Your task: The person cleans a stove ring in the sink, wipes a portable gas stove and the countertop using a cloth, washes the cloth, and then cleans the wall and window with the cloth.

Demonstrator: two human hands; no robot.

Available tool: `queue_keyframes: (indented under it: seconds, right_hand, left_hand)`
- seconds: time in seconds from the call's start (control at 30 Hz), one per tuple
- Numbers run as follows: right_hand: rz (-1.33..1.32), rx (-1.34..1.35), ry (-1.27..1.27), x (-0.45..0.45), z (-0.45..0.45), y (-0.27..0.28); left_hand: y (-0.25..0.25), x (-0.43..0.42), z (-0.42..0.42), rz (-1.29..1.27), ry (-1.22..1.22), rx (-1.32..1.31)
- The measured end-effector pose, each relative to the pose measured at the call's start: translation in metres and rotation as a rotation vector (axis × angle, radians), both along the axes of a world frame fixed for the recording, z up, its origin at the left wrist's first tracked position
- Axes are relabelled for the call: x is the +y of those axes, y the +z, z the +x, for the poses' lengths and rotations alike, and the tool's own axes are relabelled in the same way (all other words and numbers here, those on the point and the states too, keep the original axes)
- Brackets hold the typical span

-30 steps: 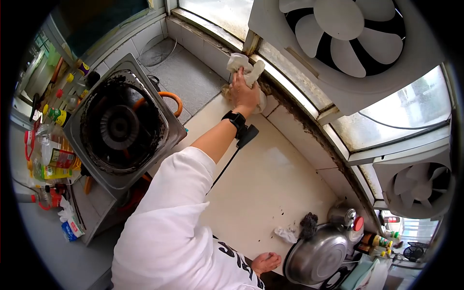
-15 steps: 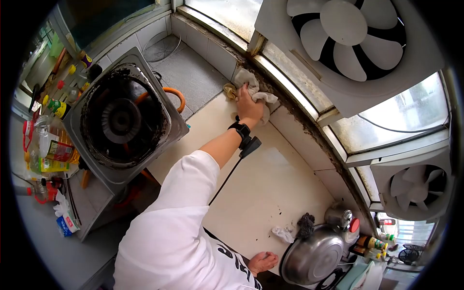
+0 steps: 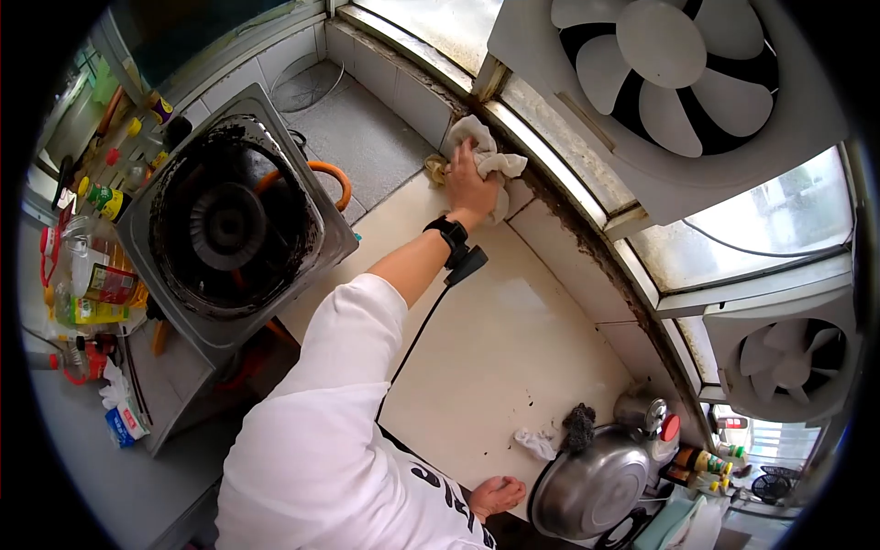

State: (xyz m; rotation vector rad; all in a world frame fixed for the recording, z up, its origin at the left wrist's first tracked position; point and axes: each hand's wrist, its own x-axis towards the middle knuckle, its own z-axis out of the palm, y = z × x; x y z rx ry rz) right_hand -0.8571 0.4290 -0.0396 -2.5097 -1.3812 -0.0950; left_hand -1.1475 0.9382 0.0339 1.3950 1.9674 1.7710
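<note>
My left hand (image 3: 471, 188), with a black watch on the wrist, reaches far across the pale countertop (image 3: 458, 357). Its fingers press a crumpled off-white cloth (image 3: 502, 165) into the corner where the counter meets the tiled wall. A yellowish bit of cloth (image 3: 435, 169) sticks out beside it. My right hand (image 3: 497, 496) is near the counter's front edge, close to my body, with its fingers curled in and nothing visible in them. To its right lies an upturned steel basin (image 3: 600, 481), and a dark scouring pad (image 3: 578, 427) rests against the basin's rim.
A blackened gas stove (image 3: 234, 225) with an orange hose (image 3: 339, 179) stands on the left, bottles (image 3: 103, 202) beyond it. Two fans (image 3: 674, 46) are set along the window. A white scrap (image 3: 534, 445) and dark crumbs lie near the basin. A metal pot (image 3: 639, 410) stands behind.
My left hand and the cloth under it have shifted slightly, and the forearm with the watch has moved a little left. My right hand has barely moved.
</note>
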Motion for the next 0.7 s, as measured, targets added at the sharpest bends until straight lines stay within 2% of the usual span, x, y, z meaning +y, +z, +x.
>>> queue_keyframes:
  seconds: [0.13, 0.2, 0.27, 0.3, 0.37, 0.4, 0.47, 0.5, 0.53, 0.6, 0.63, 0.7]
  right_hand:
    - [0.023, -0.031, -0.010, 0.002, -0.002, -0.002]
    - [0.027, -0.030, -0.008, 0.003, -0.003, 0.003]
    - [0.031, -0.019, 0.007, 0.002, -0.006, 0.004]
    - [0.029, -0.014, 0.000, 0.000, -0.003, 0.000]
    - [0.027, -0.009, -0.021, 0.001, 0.001, -0.005]
    - [0.028, -0.010, -0.024, 0.003, -0.002, -0.005]
    - [0.007, -0.027, -0.027, 0.004, -0.005, 0.003]
    - [0.008, -0.020, -0.025, 0.003, -0.003, 0.001]
    - [0.004, -0.025, -0.026, 0.001, -0.001, 0.001]
    - [0.003, -0.028, -0.049, 0.002, -0.003, -0.001]
    - [0.003, -0.027, -0.048, 0.002, -0.002, -0.003]
    - [0.050, -0.053, 0.005, 0.001, -0.002, -0.004]
  left_hand:
    - [-0.017, -0.006, 0.029, -0.187, -0.013, -0.089]
    - [-0.013, -0.023, 0.054, -0.536, -0.233, -0.339]
    - [-0.028, -0.025, 0.069, -0.619, -0.384, -0.341]
    - [-0.026, -0.031, 0.073, -0.609, -0.376, -0.338]
    - [-0.021, -0.037, 0.078, -0.407, -0.483, -0.357]
    - [-0.015, -0.034, 0.073, -0.406, -0.486, -0.358]
    - [0.002, -0.025, 0.059, -0.153, -0.166, -0.165]
    - [0.005, -0.019, 0.049, -0.143, -0.081, -0.075]
    - [0.001, -0.021, 0.052, -0.147, -0.082, -0.080]
    - [-0.012, -0.027, 0.056, -0.492, -0.279, -0.239]
    - [-0.017, -0.038, 0.070, -0.556, -0.288, -0.146]
    - [-0.020, -0.039, 0.083, -0.518, -0.280, -0.190]
